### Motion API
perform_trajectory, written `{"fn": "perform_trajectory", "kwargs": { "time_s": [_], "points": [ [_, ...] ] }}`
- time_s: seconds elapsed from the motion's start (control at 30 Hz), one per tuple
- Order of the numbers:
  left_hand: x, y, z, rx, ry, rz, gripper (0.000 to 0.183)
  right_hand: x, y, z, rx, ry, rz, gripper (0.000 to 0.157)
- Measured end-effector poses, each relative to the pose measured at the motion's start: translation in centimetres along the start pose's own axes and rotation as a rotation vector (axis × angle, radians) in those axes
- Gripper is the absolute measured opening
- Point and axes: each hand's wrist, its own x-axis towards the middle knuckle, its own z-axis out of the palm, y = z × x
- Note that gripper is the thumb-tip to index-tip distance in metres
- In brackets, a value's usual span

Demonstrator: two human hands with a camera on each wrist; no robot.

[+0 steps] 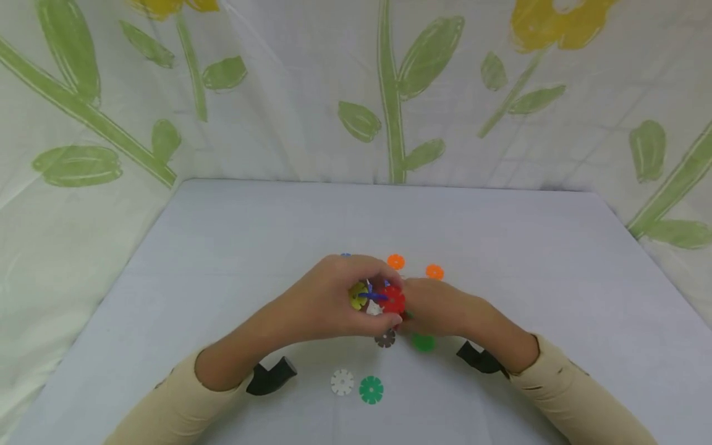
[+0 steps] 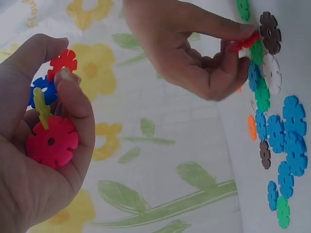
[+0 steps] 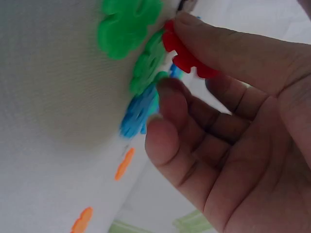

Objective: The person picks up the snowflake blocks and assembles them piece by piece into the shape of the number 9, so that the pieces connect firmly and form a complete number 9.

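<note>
My left hand (image 1: 334, 296) holds a joined string of notched plastic discs above the table. In the left wrist view the string runs from a red disc (image 2: 63, 63), pinched at the fingertips, through a blue disc (image 2: 43, 92) and a yellow disc (image 2: 43, 110) to a pinkish-red disc (image 2: 60, 151) by the palm. My right hand (image 1: 436, 307) is low beside it, pinching a separate red disc (image 3: 182, 53) between thumb and finger. Just beyond that disc lie green discs (image 3: 129, 29) and a blue disc (image 3: 138, 114). In the head view the hands partly hide the pile.
Loose discs lie on the white table (image 1: 167, 278): a white one (image 1: 342, 374) and a green one (image 1: 371, 398) in front, orange ones (image 1: 396, 261) behind, a brown one (image 1: 385, 341) below the hands. Several blue discs (image 2: 294, 116) cluster together. A flower-printed cloth (image 1: 289, 123) hangs behind.
</note>
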Motion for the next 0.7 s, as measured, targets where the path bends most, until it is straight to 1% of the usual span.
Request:
{"fn": "perform_trajectory", "kwargs": {
  "time_s": [0.07, 0.13, 0.2, 0.27, 0.33, 0.4, 0.47, 0.53, 0.63, 0.67, 0.7],
  "points": [
    [0.0, 0.0, 0.0, 0.01, 0.02, 0.019, 0.033, -0.2, -0.1, -0.4, 0.039, -0.017, -0.001, 0.013],
    [0.1, 0.0, -0.1, 0.007, 0.04, 0.044, 0.033, -0.5, -0.2, -1.1, 0.08, 0.018, -0.039, 0.012],
    [0.2, 0.0, -0.1, 0.003, 0.067, 0.066, 0.032, -1.0, -0.4, -2.1, 0.124, 0.108, -0.108, 0.009],
    [0.2, 0.0, -0.2, -0.014, 0.092, 0.088, 0.031, -1.7, -0.6, -3.4, 0.162, 0.232, -0.187, 0.009],
    [0.3, 0.0, -0.4, -0.026, 0.116, 0.102, 0.03, -2.5, -1.1, -4.5, 0.19, 0.348, -0.254, 0.019],
    [0.3, 0.1, -0.5, -0.042, 0.136, 0.102, 0.03, -3.3, -1.6, -5.3, 0.213, 0.412, -0.278, 0.022],
    [0.3, 0.2, -0.5, -0.059, 0.153, 0.096, 0.031, -4.0, -2.3, -5.7, 0.228, 0.435, -0.284, 0.024],
    [0.3, 0.3, -0.6, -0.072, 0.169, 0.094, 0.031, -4.3, -2.9, -5.8, 0.215, 0.445, -0.296, 0.027],
    [0.3, 0.3, -0.5, -0.083, 0.193, 0.105, 0.032, -4.4, -3.8, -5.7, 0.17, 0.477, -0.326, 0.028],
    [0.3, 0.3, -0.5, -0.087, 0.201, 0.113, 0.031, -4.3, -4.0, -5.6, 0.15, 0.494, -0.34, 0.028],
    [0.3, 0.3, -0.4, -0.09, 0.207, 0.123, 0.031, -4.3, -4.2, -5.6, 0.128, 0.514, -0.355, 0.023]
  ]
}}
